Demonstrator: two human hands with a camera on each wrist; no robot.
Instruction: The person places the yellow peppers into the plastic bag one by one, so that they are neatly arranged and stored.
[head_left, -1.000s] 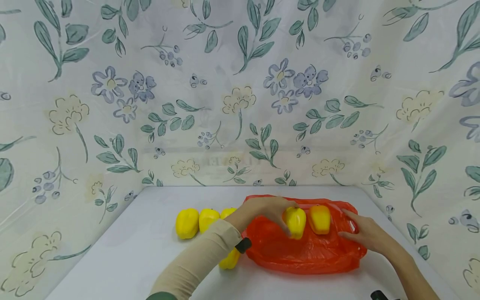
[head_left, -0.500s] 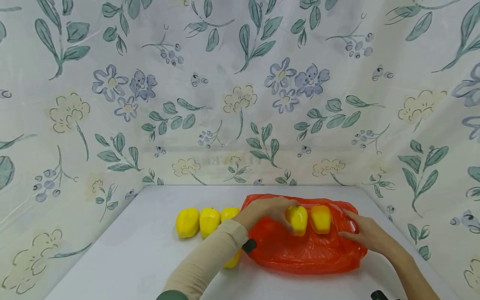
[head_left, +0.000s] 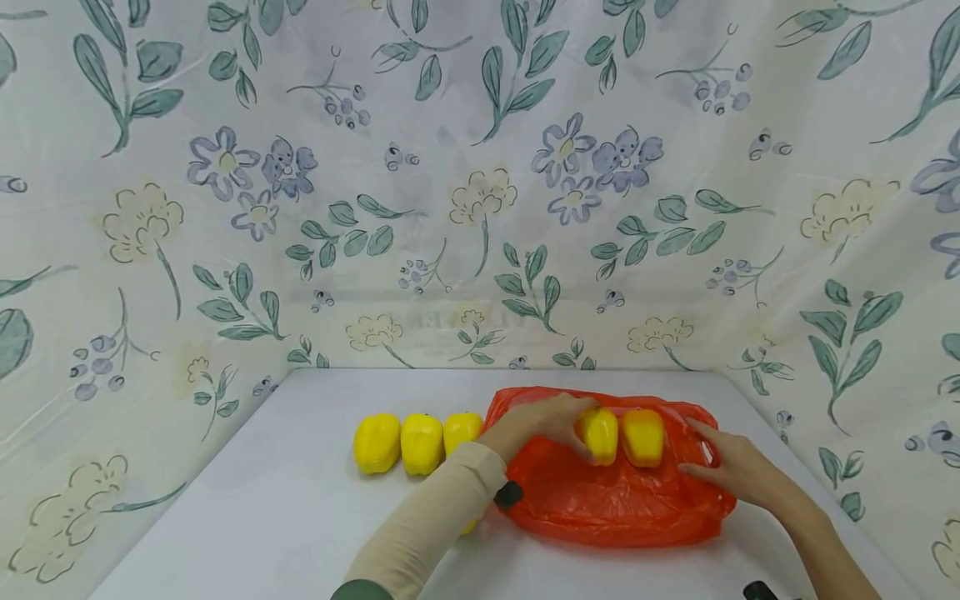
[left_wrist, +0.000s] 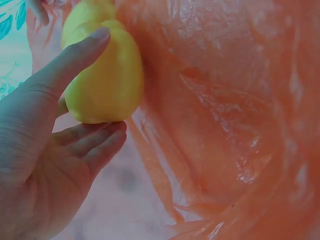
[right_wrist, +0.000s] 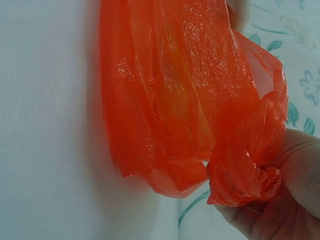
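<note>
A yellow bell pepper (head_left: 602,436) is gripped by my left hand (head_left: 551,421) over the open red plastic bag (head_left: 600,508). In the left wrist view my thumb lies across the top of this pepper (left_wrist: 112,75), with fingertips under its lower end. Right beside it, another yellow bell pepper (head_left: 643,437) with an orange tint sits in the bag. My right hand (head_left: 731,467) holds the bag's right end. Bunched red plastic (right_wrist: 245,180) is pinched between thumb and fingers in the right wrist view.
Three yellow bell peppers, the left one (head_left: 377,443), middle one (head_left: 422,443) and right one (head_left: 462,429), stand in a row on the white table (head_left: 247,500). My left sleeve (head_left: 442,508) mostly hides another yellow piece (head_left: 470,527). A floral curtain (head_left: 480,183) hangs behind.
My left hand has moved slightly right with its pepper, closing the gap to the pepper in the bag. My right hand keeps its place at the bag's end.
</note>
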